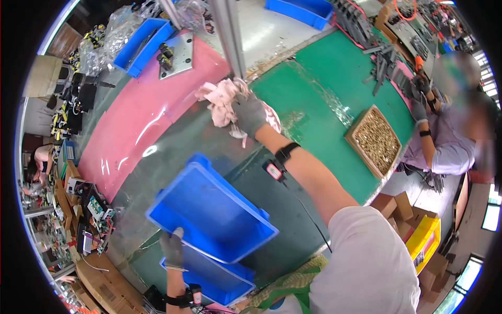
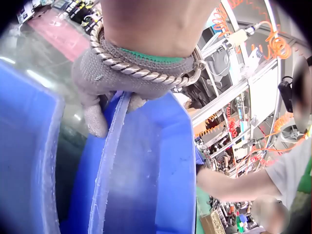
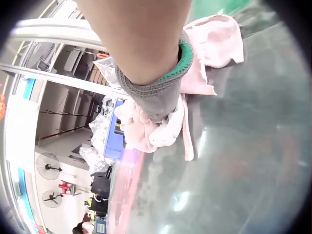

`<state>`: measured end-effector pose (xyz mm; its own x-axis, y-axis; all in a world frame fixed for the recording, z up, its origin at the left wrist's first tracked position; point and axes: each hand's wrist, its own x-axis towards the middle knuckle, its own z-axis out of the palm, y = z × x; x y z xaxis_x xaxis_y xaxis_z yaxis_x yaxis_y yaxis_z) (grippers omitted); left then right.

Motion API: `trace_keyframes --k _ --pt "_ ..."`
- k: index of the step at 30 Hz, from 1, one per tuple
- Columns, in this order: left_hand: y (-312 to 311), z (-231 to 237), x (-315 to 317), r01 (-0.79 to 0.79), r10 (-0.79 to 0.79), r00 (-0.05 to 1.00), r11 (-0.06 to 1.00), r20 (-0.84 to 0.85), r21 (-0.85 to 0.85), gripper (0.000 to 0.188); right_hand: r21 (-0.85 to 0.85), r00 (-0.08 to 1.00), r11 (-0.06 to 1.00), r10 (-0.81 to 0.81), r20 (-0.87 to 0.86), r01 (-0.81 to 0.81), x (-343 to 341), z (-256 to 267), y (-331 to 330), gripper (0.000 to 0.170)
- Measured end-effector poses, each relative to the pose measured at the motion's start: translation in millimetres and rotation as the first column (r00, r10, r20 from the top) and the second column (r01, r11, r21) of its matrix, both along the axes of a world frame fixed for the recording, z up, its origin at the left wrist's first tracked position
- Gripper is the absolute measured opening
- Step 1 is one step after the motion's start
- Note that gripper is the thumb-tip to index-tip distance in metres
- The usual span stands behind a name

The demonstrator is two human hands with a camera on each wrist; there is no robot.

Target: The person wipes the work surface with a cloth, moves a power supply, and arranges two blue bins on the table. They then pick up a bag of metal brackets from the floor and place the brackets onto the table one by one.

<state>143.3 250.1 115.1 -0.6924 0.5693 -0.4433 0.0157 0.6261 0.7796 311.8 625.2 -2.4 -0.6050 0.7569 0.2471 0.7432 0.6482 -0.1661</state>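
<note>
My left hand (image 1: pixel 172 250), in a grey glove, grips a side wall of the nearer blue bin (image 1: pixel 230 293). In the left wrist view the thumb (image 2: pixel 96 122) lies on one face of that wall, with fingers on the other. A larger blue bin (image 1: pixel 219 209) stands tilted just beyond it, its edge close to the thumb. My gloved right hand (image 1: pixel 250 114) is on a crumpled pale pink cloth (image 1: pixel 219 102) at the far part of the table, by a metal post. Bunched cloth (image 3: pixel 141 129) hides its fingers in the right wrist view, so their hold cannot be told.
A metal post (image 1: pixel 228 39) rises beyond the cloth. Pink sheeting (image 1: pixel 151 118) covers the table's left side, with a metal plate (image 1: pixel 179 55) on it. A tray of small parts (image 1: pixel 374 141) sits on the green mat (image 1: pixel 319 104). Another person (image 1: pixel 444 136) works at right.
</note>
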Motion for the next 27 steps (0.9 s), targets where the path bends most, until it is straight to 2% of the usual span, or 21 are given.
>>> trace_keyframes --k 3,4,5,6,7,8,9,10,12,13,14,15,16,17,18,19,20,25,27 --pt "2.5 27.2 -2.5 -0.032 0.025 0.991 0.998 0.128 0.055 0.028 -0.134 0.997 0.988 -0.071 0.018 0.073 72.9 14.7 -43.3 0.038" --pt "3.6 36.1 -2.9 -0.038 0.022 0.984 0.995 0.179 0.089 0.029 -0.208 0.987 0.969 -0.110 0.118 0.133 98.2 30.0 -59.1 0.045" --pt "1.2 37.9 -9.8 0.006 -0.017 0.986 0.998 0.163 0.068 0.030 -0.223 0.972 0.951 -0.182 0.148 0.212 120.8 29.4 -75.5 0.036" --pt "1.4 40.0 -11.2 -0.010 -0.004 0.982 0.997 0.186 0.074 0.031 -0.130 0.977 0.990 -0.030 0.212 0.059 152.1 11.6 -81.9 0.039" --pt "0.2 43.0 -15.3 -0.034 0.017 0.980 0.996 0.200 0.081 0.032 -0.160 0.953 0.955 -0.212 0.214 0.248 164.8 21.5 -102.4 0.040" --pt "-4.9 43.9 -21.9 -0.060 0.041 0.976 0.995 0.216 0.085 0.033 -0.065 0.976 0.981 -0.171 0.131 0.181 190.6 -13.2 -106.9 0.039" --pt "-14.1 36.9 -38.9 -0.027 0.014 0.958 0.999 0.286 0.041 0.037 -0.216 0.960 0.935 -0.274 0.057 0.280 200.5 14.1 -120.9 0.038" --pt "-20.6 41.8 -45.3 -0.097 0.069 0.942 0.993 0.329 0.068 0.039 -0.321 0.950 0.895 -0.305 0.063 0.308 212.4 31.0 -127.4 0.044" --pt "-10.7 39.3 -46.2 -0.197 0.130 0.887 0.975 0.442 0.108 0.047 -0.352 0.929 0.863 -0.364 0.064 0.362 220.8 54.3 -142.6 0.051" --pt "0.0 62.8 -31.8 -0.151 0.066 0.878 0.978 0.474 0.145 0.056 -0.327 0.938 0.893 -0.343 -0.050 0.309 220.6 51.4 -152.8 0.057" --pt "-1.8 54.5 -33.4 -0.142 0.045 0.868 0.977 0.495 0.160 0.053 -0.296 0.933 0.917 -0.323 -0.157 0.267 213.2 46.2 -163.5 0.064" --pt "-7.8 44.4 -49.0 -0.135 0.024 0.857 0.974 0.514 0.180 0.050 -0.387 0.940 0.874 -0.338 -0.047 0.294 195.9 43.4 -170.1 0.072" --pt "-11.4 34.5 -66.3 -0.133 0.005 0.848 0.970 0.529 0.204 0.047 -0.072 0.974 0.972 -0.225 -0.019 0.223 173.6 47.2 -179.2 0.074" --pt "-12.8 21.8 -84.7 -0.113 -0.002 0.840 0.977 0.542 0.179 0.042 -0.205 0.983 0.968 -0.118 0.140 0.146 149.0 38.3 -183.8 0.076" --pt "-14.9 8.8 -104.2 -0.098 -0.003 0.836 0.983 0.549 0.154 0.037 -0.114 0.913 0.984 -0.078 0.401 0.134 121.2 32.1 -185.1 0.081" --pt "-11.9 2.1 -112.2 -0.086 0.000 0.833 0.988 0.553 0.129 0.032 -0.128 0.978 0.986 -0.083 0.194 0.109 97.0 -11.5 -183.7 0.082" --pt "-3.3 1.6 -109.4 -0.080 0.006 0.845 0.990 0.535 0.117 0.031 -0.348 0.966 0.927 -0.050 0.255 0.140 103.5 55.2 -183.8 0.074" --pt "40.2 9.1 -60.8 -0.050 0.004 0.911 0.994 0.413 0.099 0.028 -0.214 0.937 0.919 -0.347 -0.035 0.333 122.2 3.5 -155.6 0.056" --pt "44.5 6.1 -56.6 0.030 -0.053 0.929 0.997 0.367 0.067 0.031 -0.220 0.892 0.873 -0.451 -0.029 0.435 137.0 0.9 -151.3 0.045"
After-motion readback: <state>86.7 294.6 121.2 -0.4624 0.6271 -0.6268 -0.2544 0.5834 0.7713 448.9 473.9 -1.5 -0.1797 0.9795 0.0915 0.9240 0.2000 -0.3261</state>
